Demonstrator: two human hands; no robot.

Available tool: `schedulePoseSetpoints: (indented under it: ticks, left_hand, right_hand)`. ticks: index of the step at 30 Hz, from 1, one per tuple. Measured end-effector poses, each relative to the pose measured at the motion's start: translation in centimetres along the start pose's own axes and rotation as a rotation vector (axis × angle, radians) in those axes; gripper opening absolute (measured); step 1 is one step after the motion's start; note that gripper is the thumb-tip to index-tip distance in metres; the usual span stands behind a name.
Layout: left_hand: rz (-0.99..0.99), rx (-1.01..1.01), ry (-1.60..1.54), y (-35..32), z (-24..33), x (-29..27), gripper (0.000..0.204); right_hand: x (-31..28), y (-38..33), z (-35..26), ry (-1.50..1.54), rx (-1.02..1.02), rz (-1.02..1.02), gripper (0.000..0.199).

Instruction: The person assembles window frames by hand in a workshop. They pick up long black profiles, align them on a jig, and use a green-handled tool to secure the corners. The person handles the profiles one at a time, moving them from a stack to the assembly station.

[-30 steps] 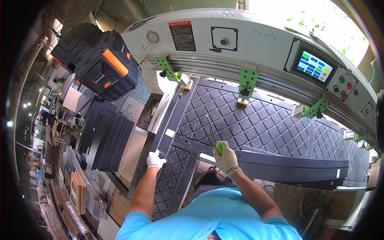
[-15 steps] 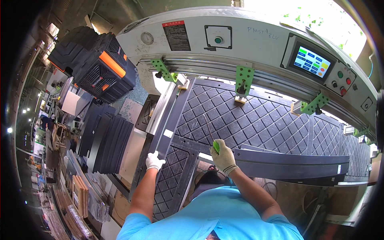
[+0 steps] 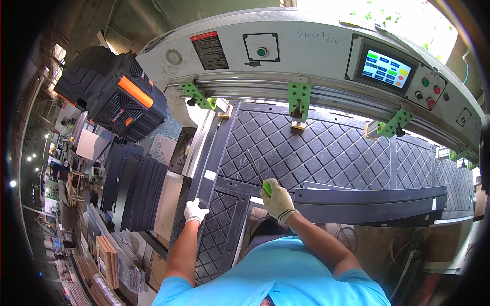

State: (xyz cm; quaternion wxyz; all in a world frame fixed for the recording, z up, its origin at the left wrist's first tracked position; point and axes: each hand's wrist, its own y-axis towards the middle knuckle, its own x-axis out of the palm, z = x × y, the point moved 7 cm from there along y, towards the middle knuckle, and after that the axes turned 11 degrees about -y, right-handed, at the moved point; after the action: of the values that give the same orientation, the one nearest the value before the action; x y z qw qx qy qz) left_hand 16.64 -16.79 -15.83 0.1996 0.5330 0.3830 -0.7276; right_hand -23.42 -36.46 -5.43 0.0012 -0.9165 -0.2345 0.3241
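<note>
A large black plastic panel point(image 3: 316, 148) with a diamond grid lies on the bed of a grey machine point(image 3: 306, 56). My left hand point(image 3: 195, 210), in a white glove, grips the panel's left edge strip. My right hand point(image 3: 278, 199), also gloved, is closed on a thin tool with a green handle point(image 3: 265, 187); its dark blade rests on the grid. A long black flat strip point(image 3: 372, 201) runs rightward from my right hand along the panel's near edge.
Green clamps point(image 3: 298, 97) hang from the machine's rail above the panel. A touch screen point(image 3: 386, 69) and coloured buttons point(image 3: 429, 92) sit at upper right. Black-and-orange moulded crates point(image 3: 120, 97) and stacked black sheets point(image 3: 135, 188) stand at left.
My right hand with the green-handled tool has shifted slightly left along the panel. My left hand stays on the left edge strip.
</note>
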Motion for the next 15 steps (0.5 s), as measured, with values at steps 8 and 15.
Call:
schedulePoseSetpoints:
  ticks: [8, 15]
  left_hand:
    - [0.020, 0.026, 0.006, -0.14, 0.17, -0.05, 0.096]
    - [0.042, 0.042, 0.006, 0.38, -0.49, 0.21, 0.097]
  right_hand:
    - [0.00, 0.14, -0.03, 0.039, -0.070, 0.041, 0.039]
    - [0.35, -0.76, -0.38, 0.011, -0.030, 0.026, 0.038]
